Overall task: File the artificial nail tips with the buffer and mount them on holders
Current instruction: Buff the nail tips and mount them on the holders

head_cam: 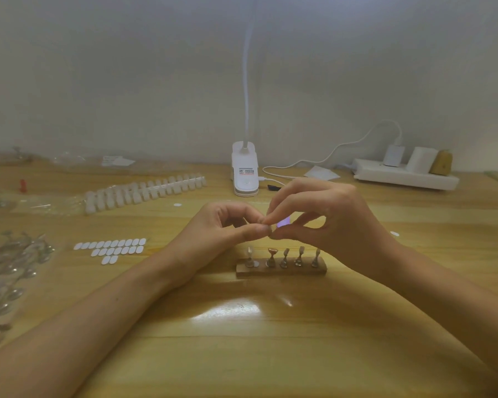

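My left hand [227, 225] and my right hand [322, 216] meet fingertip to fingertip above the wooden table. Between them sits a small pale nail tip [282, 223], pinched by the thumb and forefinger of my right hand; my left fingertips press on its near end. Just below the hands stands a brown holder bar [282, 270] with several small metal holders [299, 257] upright on it. A long strip of white nail tips [144, 192] lies at the back left. No buffer is visible.
A sheet of white oval adhesive pads [111, 249] lies left of the hands. Clear plastic tip strips [9, 271] crowd the left edge. A white clip lamp [245, 170] stands at the back centre, a power strip [406, 175] with plugs at the back right.
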Demonstrator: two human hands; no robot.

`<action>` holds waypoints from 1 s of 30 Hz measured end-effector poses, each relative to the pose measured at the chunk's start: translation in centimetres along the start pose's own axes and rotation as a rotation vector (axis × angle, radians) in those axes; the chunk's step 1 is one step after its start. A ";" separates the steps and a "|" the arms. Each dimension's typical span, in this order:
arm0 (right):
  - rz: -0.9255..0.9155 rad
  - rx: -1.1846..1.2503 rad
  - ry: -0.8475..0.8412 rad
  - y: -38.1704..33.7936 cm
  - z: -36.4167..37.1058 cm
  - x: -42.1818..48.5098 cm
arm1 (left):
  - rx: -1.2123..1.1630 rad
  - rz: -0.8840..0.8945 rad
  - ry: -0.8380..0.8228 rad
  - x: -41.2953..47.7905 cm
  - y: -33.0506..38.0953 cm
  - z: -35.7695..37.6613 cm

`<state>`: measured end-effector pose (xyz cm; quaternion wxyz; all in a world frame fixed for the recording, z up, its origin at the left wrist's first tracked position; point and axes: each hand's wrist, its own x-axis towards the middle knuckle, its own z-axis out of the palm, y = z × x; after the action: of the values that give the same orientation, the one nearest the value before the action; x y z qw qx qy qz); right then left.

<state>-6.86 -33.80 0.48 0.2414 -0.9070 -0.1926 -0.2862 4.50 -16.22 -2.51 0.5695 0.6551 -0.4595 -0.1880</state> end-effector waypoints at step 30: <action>0.298 0.070 -0.007 -0.7 2.4 -2.9 | 0.131 -0.080 0.047 -0.8 -1.1 1.4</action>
<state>-8.32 -32.54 -2.80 0.3118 -0.9177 -0.0663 -0.2371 3.45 -16.39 -4.09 0.5283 0.7129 -0.4307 -0.1647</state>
